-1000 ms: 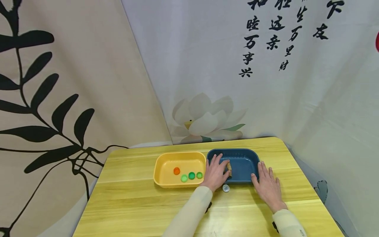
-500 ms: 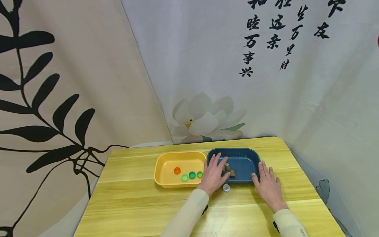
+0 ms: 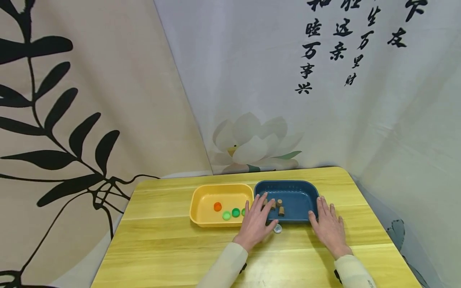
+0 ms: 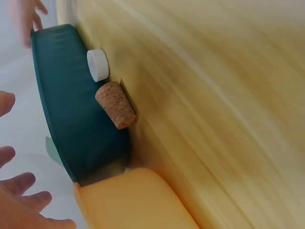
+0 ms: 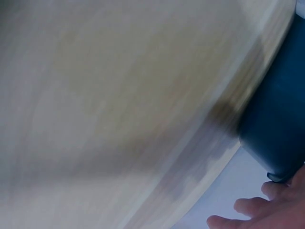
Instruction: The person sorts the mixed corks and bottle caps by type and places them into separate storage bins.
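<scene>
My left hand (image 3: pixel 253 225) hovers with spread fingers over the near left corner of the blue tray (image 3: pixel 299 190), holding nothing. In the left wrist view, the fingers (image 4: pixel 24 183) stand apart from anything. Several small corks (image 3: pixel 281 211) are in the blue tray. One more cork (image 4: pixel 116 105) lies on the table against the tray's near side, beside a white bottle cap (image 4: pixel 98 65); my left hand hides this cork in the head view. My right hand (image 3: pixel 329 230) touches the tray's right rim with nearly straight fingers.
A yellow tray (image 3: pixel 201 218) stands left of the blue one. It holds an orange bottle cap (image 3: pixel 217 206), a light green cap (image 3: pixel 226 215) and a darker green cap (image 3: pixel 235 212); another green one is partly hidden. The wooden table (image 3: pixel 162 248) backs onto a printed cloth (image 3: pixel 252 80).
A cork held by my left hand one second ago has been let go inside the blue tray. My left hand has drawn back toward the near edge. My right hand stays at the rim.
</scene>
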Demonstrator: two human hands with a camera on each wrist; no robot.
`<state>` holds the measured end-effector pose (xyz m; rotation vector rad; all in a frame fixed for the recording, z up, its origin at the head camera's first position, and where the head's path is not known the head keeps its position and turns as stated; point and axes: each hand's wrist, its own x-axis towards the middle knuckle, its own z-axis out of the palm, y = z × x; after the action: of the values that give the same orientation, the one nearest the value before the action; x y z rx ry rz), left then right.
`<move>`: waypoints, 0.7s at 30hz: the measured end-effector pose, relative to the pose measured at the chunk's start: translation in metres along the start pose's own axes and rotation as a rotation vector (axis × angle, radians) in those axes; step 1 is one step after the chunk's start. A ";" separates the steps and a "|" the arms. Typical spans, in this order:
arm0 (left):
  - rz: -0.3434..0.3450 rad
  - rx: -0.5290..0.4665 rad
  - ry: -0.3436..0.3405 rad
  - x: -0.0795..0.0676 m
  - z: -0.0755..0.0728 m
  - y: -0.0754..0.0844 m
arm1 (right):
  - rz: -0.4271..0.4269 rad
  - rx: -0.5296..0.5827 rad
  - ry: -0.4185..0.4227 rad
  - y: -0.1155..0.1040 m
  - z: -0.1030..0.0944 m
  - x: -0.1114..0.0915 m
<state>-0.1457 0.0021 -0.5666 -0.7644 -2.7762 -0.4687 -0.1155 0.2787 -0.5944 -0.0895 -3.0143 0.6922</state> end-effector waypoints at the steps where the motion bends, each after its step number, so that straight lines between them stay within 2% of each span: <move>1: 0.004 0.001 0.005 -0.002 -0.001 -0.001 | -0.001 0.000 -0.001 0.000 0.000 0.000; 12: 0.008 0.015 0.016 -0.030 -0.008 -0.005 | -0.010 0.013 0.027 0.000 0.003 0.000; 21: -0.060 -0.002 0.056 -0.054 -0.009 -0.019 | -0.022 0.021 0.033 0.001 0.003 -0.001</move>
<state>-0.1087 -0.0411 -0.5785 -0.6600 -2.7528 -0.4965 -0.1148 0.2781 -0.5971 -0.0662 -2.9710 0.7137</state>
